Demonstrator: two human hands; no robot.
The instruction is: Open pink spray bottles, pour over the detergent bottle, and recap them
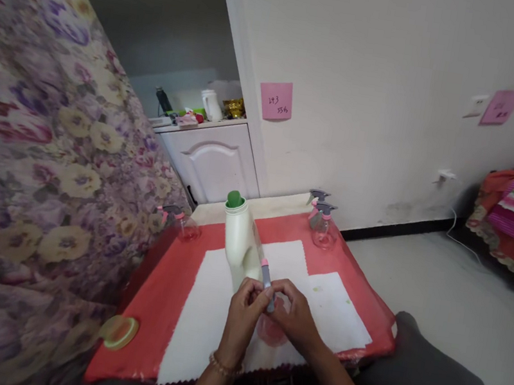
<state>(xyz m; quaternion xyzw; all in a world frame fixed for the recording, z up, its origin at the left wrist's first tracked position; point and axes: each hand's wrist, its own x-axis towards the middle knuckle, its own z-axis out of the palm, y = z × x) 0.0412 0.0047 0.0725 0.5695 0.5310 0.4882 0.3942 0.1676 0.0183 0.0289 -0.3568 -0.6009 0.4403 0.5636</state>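
Note:
My left hand (244, 311) and my right hand (294, 317) meet over a small pink spray bottle (270, 329) on the white cloth. Both hands have their fingers closed round its grey-and-pink spray head (267, 275), which sticks up between them. Just behind my hands stands a tall white jug (242, 242) with a green cap (235, 199). Most of the pink bottle is hidden by my fingers.
The low table has a red cover (164, 288) under the white cloth (205, 301). Two spray bottles (322, 226) stand at the far right corner and one spray bottle (181, 223) at the far left. A round lid (118, 331) lies at the left edge. A floral sofa (24, 149) fills the left.

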